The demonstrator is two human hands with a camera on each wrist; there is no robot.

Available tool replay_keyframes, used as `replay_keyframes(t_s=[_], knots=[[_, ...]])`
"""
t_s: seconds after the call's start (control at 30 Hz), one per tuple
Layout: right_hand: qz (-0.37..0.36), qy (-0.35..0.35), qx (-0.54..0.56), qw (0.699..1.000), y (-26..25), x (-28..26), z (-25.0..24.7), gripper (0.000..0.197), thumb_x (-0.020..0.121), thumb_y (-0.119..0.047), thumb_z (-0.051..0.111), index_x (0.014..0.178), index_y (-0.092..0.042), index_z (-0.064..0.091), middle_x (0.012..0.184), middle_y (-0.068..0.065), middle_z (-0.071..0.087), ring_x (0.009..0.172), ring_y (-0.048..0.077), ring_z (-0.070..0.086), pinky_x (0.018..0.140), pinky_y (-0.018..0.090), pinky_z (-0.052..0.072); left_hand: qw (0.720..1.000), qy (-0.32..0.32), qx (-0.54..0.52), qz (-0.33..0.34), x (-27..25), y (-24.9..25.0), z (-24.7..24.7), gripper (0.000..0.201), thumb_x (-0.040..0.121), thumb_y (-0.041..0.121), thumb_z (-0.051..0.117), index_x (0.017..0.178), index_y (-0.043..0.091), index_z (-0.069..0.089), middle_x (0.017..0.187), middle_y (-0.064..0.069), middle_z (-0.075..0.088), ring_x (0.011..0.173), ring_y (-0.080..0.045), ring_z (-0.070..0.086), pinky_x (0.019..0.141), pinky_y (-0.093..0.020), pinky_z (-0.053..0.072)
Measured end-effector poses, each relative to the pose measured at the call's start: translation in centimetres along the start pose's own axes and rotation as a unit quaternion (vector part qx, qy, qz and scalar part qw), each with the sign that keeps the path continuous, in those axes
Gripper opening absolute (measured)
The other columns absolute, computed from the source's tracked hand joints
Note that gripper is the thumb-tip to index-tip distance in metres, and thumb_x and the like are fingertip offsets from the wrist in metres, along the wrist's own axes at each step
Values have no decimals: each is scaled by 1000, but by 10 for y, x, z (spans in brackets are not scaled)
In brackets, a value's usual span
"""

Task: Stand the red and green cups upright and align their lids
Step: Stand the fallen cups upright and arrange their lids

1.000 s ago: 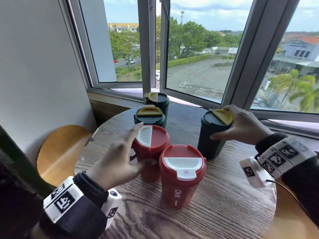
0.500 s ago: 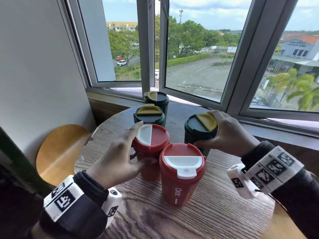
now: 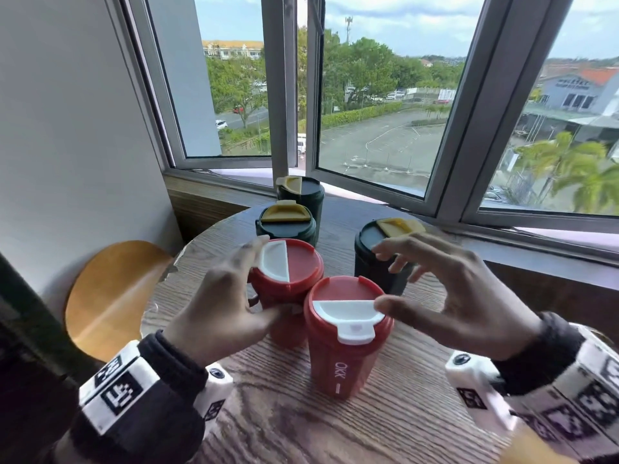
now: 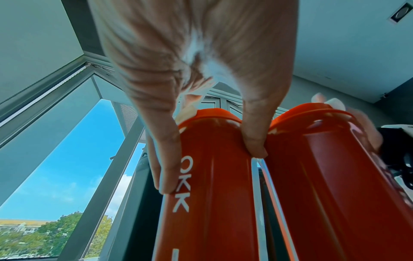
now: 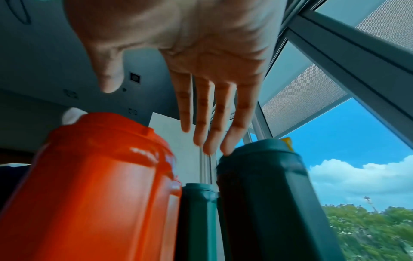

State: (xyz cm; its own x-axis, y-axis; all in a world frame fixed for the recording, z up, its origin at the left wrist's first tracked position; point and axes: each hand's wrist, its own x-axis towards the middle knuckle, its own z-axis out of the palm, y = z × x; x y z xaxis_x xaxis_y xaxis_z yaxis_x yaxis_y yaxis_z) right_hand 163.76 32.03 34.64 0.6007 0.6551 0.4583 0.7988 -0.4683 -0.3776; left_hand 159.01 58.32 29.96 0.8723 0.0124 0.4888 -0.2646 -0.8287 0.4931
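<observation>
Five cups stand upright on the round table (image 3: 402,413). From the head, the left hand (image 3: 221,306) wraps the far red cup (image 3: 294,262); its wrist view shows fingers (image 4: 166,159) against the side. The right hand (image 3: 445,296), fingers spread and holding nothing, hovers between the near red cup (image 3: 341,360) and a green cup (image 3: 371,259).

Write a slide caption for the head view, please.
Left hand grips a red cup; open right hand nears another.
</observation>
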Motion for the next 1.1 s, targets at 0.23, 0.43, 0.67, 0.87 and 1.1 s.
replay_keyframes(t_s=[0.23,0.43,0.67,0.87,1.1], knots=[[18,-103,20,994,-11,-5,22,106,49,-77,69,137,-24,43,121,-19,50,107,-5,53,89,13,47,999,6,37,-34,0,2,1,101,48,68,67,133,18,44,123,0,57,106,-1,40,94,-16,27],[10,-85,24,996,-4,-3,22,89,55,-58,77,130,-18,53,116,-13,55,104,-4,54,89,8,42,998,11,36,-43,0,5,1,101,48,64,75,133,20,44,122,3,56,106,-1,39,94,-19,30],[25,-88,14,996,1,5,21,96,50,-60,68,133,-16,50,119,-13,55,106,-5,53,92,3,36,998,22,39,-46,-2,9,0,98,49,52,82,132,18,44,119,3,54,104,-1,39,92,-17,30],[26,-103,20,994,7,11,22,98,50,-55,71,136,-15,47,122,-13,52,107,-2,54,91,8,41,998,14,34,-53,-3,9,-1,98,49,53,82,133,19,44,116,5,52,103,-6,46,91,-19,34],[16,-103,21,994,11,13,23,97,51,-57,70,136,-17,46,125,-14,51,108,-4,53,91,6,40,997,7,32,-63,-2,9,-2,100,49,54,82,134,19,43,116,4,53,100,-12,54,88,-20,37]])
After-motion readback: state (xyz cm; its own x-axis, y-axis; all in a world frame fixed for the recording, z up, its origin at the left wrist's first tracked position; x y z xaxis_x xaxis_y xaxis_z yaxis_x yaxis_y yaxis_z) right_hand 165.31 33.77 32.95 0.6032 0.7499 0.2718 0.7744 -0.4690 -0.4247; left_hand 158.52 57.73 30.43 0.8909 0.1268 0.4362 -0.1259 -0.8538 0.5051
